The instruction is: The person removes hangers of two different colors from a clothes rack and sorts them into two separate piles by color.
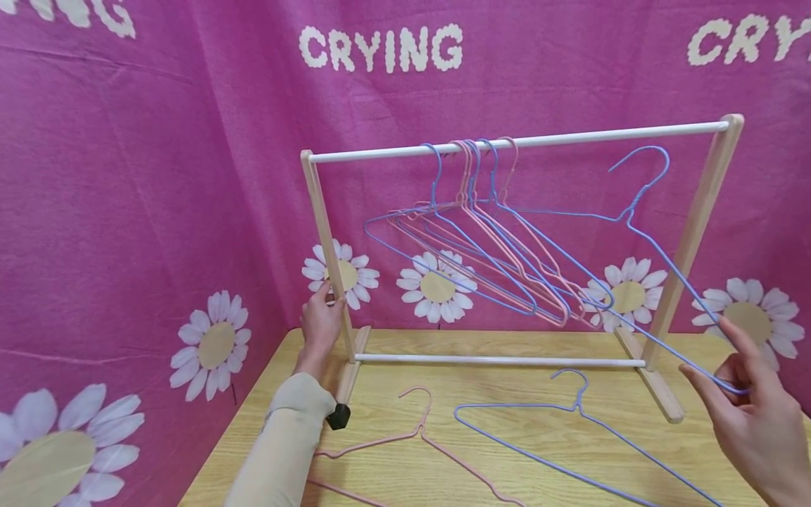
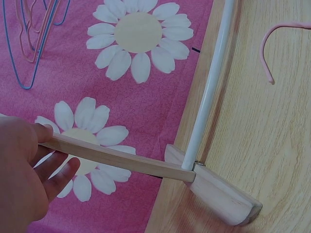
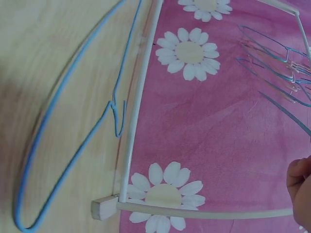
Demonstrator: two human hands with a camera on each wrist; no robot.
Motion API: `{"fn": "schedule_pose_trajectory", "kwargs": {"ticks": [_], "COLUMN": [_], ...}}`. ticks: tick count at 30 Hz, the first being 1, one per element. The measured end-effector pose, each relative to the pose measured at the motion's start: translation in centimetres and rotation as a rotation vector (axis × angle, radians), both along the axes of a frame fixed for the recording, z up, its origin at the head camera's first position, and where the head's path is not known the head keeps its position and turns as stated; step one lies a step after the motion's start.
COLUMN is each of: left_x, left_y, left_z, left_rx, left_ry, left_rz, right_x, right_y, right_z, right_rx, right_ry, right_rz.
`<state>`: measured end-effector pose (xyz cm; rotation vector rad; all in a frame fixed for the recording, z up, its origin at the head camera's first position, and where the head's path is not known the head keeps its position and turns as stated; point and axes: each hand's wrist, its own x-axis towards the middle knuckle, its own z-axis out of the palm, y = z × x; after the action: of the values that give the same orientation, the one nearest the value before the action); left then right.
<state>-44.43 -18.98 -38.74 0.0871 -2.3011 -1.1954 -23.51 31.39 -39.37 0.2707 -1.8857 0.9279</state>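
Note:
On the left, my left hand (image 1: 321, 320) grips the wooden side post (image 1: 324, 232) of a small clothes rack; in the left wrist view its thumb and fingers close about the post (image 2: 116, 158). My right hand (image 1: 754, 394) pinches the lower corner of a blue clothes hanger (image 1: 636, 199). That hanger is raised in front of the rack's right half, hook upward. Several pink and blue hangers (image 1: 437, 193) hang bunched near the middle of the white rail (image 1: 570, 139). The right wrist view shows only part of my right hand (image 3: 301, 189) at its edge.
A pink hanger (image 1: 421, 429) and another blue hanger (image 1: 578, 406) lie on the wooden table (image 1: 405, 377) before the rack. A white lower bar (image 1: 494, 360) joins the rack's feet. Pink cloth (image 1: 557, 63) with daisies hangs behind and to the left.

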Motion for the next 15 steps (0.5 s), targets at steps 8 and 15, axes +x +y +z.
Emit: {"fn": "schedule_pose_trajectory", "kwargs": {"ticks": [8, 15], "left_x": [0.1, -0.1], "left_y": [-0.3, -0.3], "left_z": [-0.2, 0.0], "left_rx": [-0.02, -0.03], "left_ry": [0.015, 0.018], "left_rz": [0.006, 0.006], "right_x": [1.2, 2.0], "right_y": [0.1, 1.5], "right_z": [-1.8, -4.2], "right_rx": [-0.16, -0.427], "right_ry": [0.059, 0.139], "right_rz": [0.296, 0.826]}}
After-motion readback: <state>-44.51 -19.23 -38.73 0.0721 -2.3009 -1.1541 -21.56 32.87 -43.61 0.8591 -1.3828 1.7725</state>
